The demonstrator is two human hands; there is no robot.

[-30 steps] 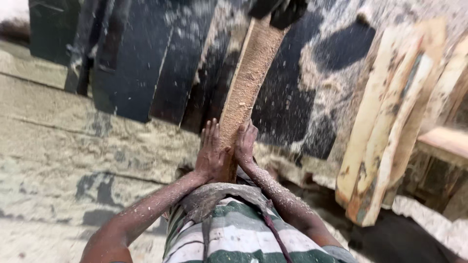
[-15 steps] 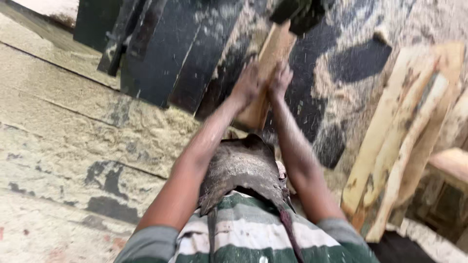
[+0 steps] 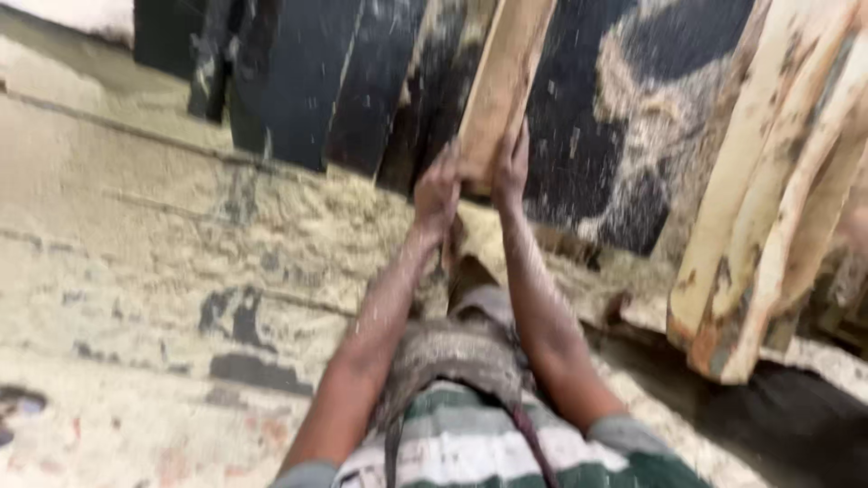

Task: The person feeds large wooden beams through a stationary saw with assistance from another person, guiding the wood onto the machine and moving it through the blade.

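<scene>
Plank (image 3: 502, 81) upright between both hands (image 3: 475, 181)

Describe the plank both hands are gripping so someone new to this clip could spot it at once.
Start at the dark panels leaning along the sawdust-covered floor. In front of them, the left hand and right hand clasp the pale wooden plank at its lower end. Unlike the stained boards at right, it is lifted.

Soft, even daylight, no hard shadows and no glare. Motion blur smears the whole frame, worst at the edges. The hands (image 3: 475, 181) and plank (image 3: 503, 81) are soft, the shirt (image 3: 506, 447) blurred, and the dark boards (image 3: 298, 81) stay dim.
</scene>
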